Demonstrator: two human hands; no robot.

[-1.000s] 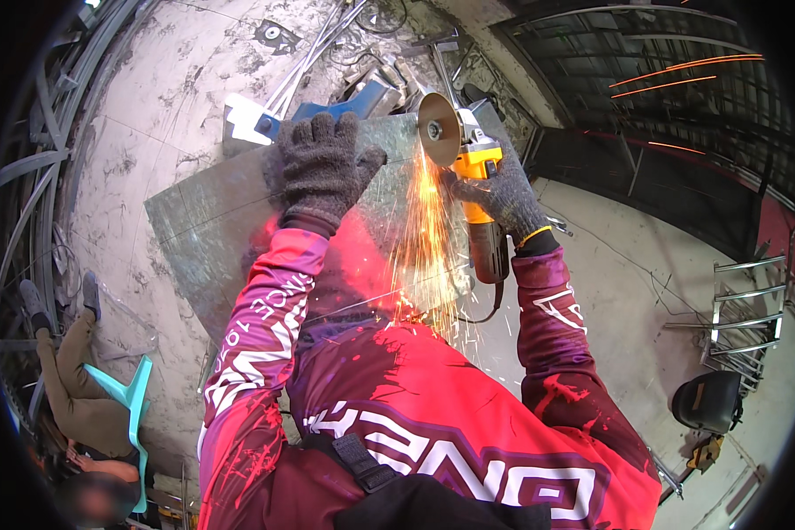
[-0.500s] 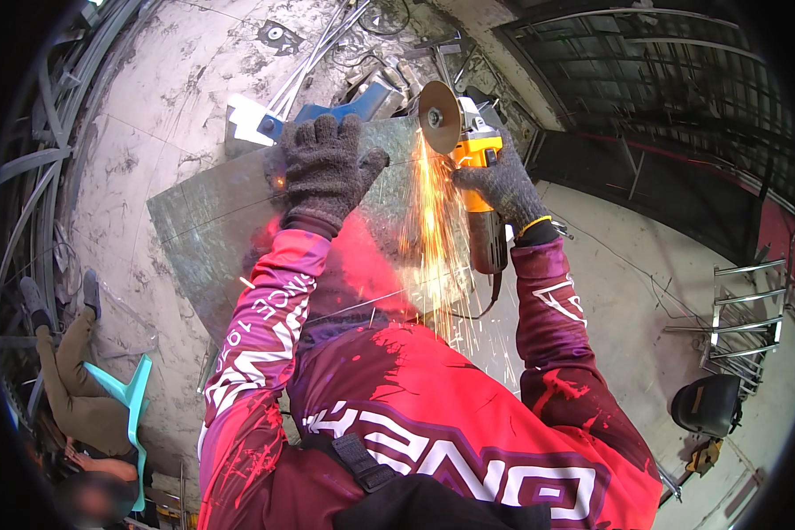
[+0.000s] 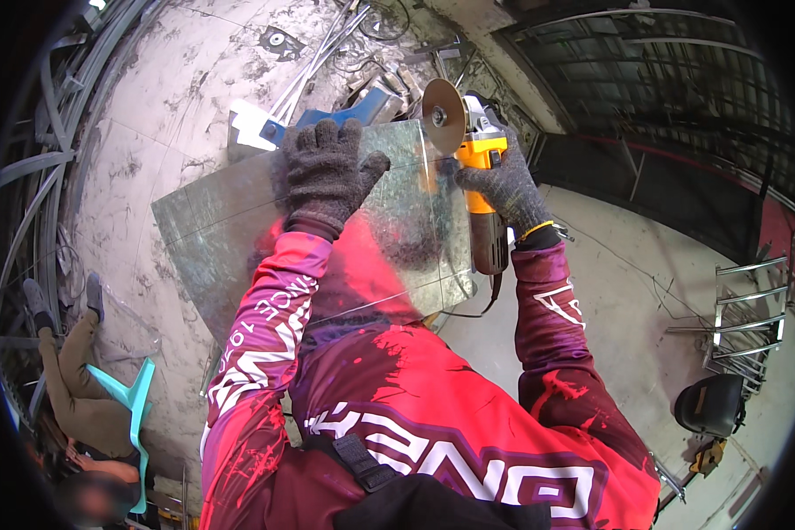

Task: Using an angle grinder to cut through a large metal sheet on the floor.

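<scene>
A shiny metal sheet (image 3: 221, 208) with thin lines on it lies in front of my body, reflecting my red shirt. My left hand (image 3: 327, 174), in a dark grey knit glove, rests palm down by its far edge, thumb spread out to the right. In my right hand (image 3: 514, 185), gloved alike, is a yellow and black angle grinder (image 3: 482, 168), held upright around its body. Its brown cutting disc (image 3: 443, 115) is at the sheet's far right corner; whether it touches the metal I cannot tell. No sparks show.
Past the sheet lie a blue metal piece (image 3: 362, 108) and long thin bars (image 3: 316, 62). A cord (image 3: 490, 299) trails from the grinder. At left, a person (image 3: 93, 406) sits by a turquoise chair (image 3: 135, 406). A metal frame (image 3: 746, 314) and a black helmet-like object (image 3: 708, 405) are at right.
The stream of orange sparks from the disc has stopped. The grinder has shifted slightly to the right and away from me. My left hand has stayed nearly in place on the sheet.
</scene>
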